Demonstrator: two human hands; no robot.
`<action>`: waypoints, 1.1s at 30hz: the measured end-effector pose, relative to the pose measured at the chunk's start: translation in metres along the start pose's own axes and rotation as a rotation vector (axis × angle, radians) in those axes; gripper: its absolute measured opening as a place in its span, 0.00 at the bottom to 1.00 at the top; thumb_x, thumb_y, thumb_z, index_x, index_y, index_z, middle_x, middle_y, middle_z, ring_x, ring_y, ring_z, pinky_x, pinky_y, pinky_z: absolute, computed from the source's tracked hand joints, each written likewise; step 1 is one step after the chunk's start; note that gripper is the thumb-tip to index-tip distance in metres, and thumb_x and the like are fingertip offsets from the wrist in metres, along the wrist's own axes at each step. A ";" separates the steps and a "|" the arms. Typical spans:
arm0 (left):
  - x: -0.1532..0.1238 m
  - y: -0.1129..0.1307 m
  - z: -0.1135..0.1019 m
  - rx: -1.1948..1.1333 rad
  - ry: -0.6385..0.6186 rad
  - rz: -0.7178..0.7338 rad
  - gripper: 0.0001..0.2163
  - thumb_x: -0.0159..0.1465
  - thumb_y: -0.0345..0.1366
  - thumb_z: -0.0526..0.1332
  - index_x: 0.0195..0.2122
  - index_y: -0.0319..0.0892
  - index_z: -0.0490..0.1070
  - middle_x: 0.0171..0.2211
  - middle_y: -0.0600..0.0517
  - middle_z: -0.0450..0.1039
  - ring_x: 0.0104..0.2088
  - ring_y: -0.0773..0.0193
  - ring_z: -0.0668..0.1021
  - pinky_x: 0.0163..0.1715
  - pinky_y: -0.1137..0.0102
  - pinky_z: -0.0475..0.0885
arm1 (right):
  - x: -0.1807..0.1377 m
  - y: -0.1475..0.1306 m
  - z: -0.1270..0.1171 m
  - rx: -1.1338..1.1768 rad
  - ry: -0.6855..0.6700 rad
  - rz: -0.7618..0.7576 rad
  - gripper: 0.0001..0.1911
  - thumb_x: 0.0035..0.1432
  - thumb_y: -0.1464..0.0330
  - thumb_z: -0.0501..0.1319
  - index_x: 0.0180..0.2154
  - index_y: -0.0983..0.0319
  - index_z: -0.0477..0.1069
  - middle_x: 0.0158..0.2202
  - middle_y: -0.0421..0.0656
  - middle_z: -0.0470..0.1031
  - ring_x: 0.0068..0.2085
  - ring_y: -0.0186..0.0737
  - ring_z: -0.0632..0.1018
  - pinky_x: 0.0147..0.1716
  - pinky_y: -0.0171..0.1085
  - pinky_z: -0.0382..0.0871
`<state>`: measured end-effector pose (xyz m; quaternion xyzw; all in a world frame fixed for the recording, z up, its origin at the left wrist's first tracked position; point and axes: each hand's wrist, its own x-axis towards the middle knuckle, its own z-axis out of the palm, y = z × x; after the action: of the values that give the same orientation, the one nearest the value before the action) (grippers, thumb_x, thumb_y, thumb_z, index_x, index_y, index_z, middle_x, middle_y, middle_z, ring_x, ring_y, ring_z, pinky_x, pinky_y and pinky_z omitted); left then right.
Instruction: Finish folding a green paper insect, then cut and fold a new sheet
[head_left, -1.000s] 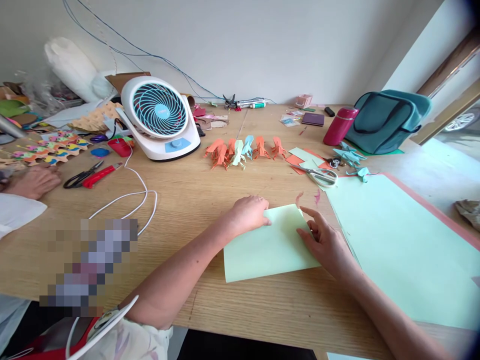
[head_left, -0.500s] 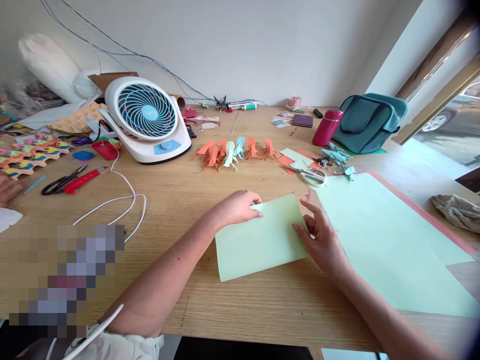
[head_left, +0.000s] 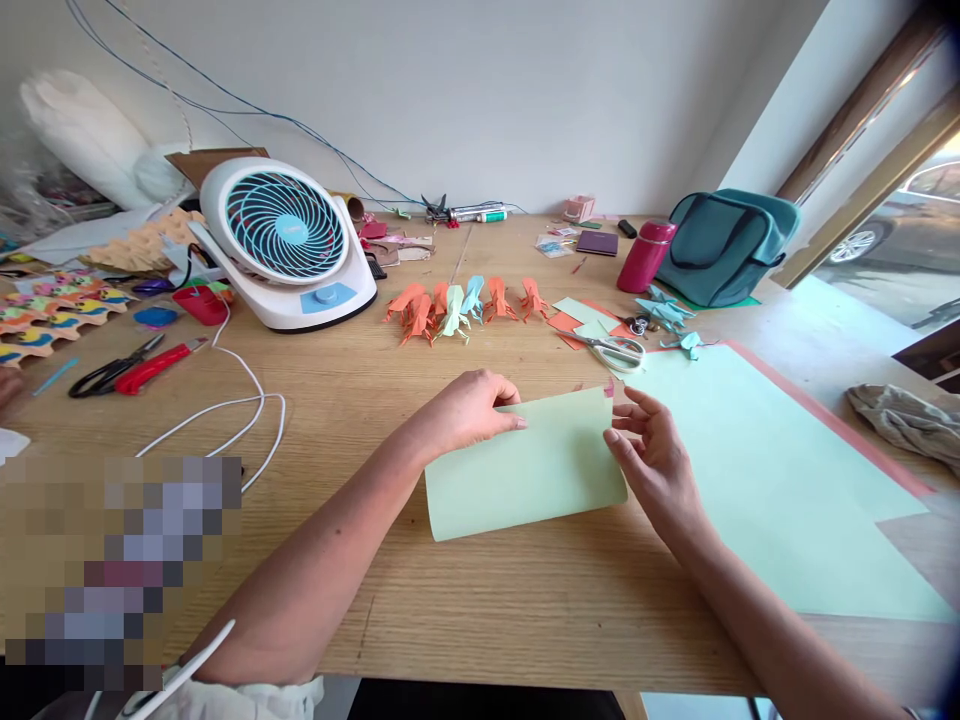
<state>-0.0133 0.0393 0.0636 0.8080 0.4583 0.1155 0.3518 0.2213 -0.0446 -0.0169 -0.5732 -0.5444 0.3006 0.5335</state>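
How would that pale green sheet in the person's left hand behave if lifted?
The pale green sheet looks thin, so it's probably light. It would likely flex easily, since its near side curves. It might crease where the left hand pinches its far edge.

Craft workspace, wooden table (head_left: 480,610), paper figures (head_left: 453,313), scissors (head_left: 605,344), large paper sheets (head_left: 765,480)

Left hand (head_left: 474,410) and right hand (head_left: 661,465) are bare, the left sleeve (head_left: 259,699) creased, off-white.
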 end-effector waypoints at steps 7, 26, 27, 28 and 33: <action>-0.004 0.010 0.004 0.031 0.083 -0.007 0.11 0.55 0.42 0.66 0.23 0.42 0.70 0.25 0.56 0.72 0.25 0.67 0.70 0.24 0.71 0.59 | -0.003 -0.010 0.001 0.183 -0.213 0.223 0.26 0.58 0.48 0.63 0.50 0.58 0.72 0.42 0.46 0.79 0.42 0.47 0.79 0.36 0.38 0.72; -0.017 0.016 -0.012 0.182 0.130 -0.046 0.10 0.55 0.45 0.67 0.27 0.44 0.74 0.23 0.56 0.72 0.25 0.65 0.70 0.25 0.71 0.56 | 0.002 0.011 0.000 0.361 -0.044 0.293 0.18 0.52 0.52 0.70 0.34 0.59 0.79 0.32 0.42 0.81 0.31 0.41 0.77 0.29 0.36 0.70; -0.017 0.014 -0.016 0.182 0.141 -0.052 0.11 0.55 0.46 0.67 0.28 0.44 0.74 0.23 0.56 0.71 0.25 0.65 0.70 0.25 0.71 0.56 | 0.003 0.011 -0.001 0.375 -0.031 0.295 0.18 0.52 0.52 0.70 0.35 0.59 0.79 0.33 0.43 0.82 0.31 0.41 0.78 0.29 0.37 0.71; -0.018 0.012 -0.019 0.175 0.153 -0.054 0.11 0.55 0.46 0.67 0.28 0.44 0.74 0.22 0.57 0.69 0.25 0.65 0.69 0.24 0.71 0.56 | 0.003 0.011 -0.002 0.392 -0.022 0.300 0.18 0.52 0.52 0.70 0.36 0.59 0.80 0.33 0.43 0.82 0.31 0.42 0.78 0.29 0.37 0.71; -0.016 0.004 -0.031 0.082 0.179 -0.019 0.11 0.55 0.46 0.67 0.32 0.44 0.75 0.23 0.58 0.67 0.24 0.67 0.67 0.24 0.72 0.56 | 0.006 0.011 -0.005 0.459 0.007 0.341 0.20 0.52 0.52 0.69 0.42 0.57 0.79 0.38 0.44 0.83 0.34 0.44 0.81 0.27 0.38 0.73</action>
<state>-0.0354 0.0397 0.0910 0.8038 0.4997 0.1651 0.2774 0.2304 -0.0380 -0.0247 -0.5215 -0.3561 0.4994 0.5931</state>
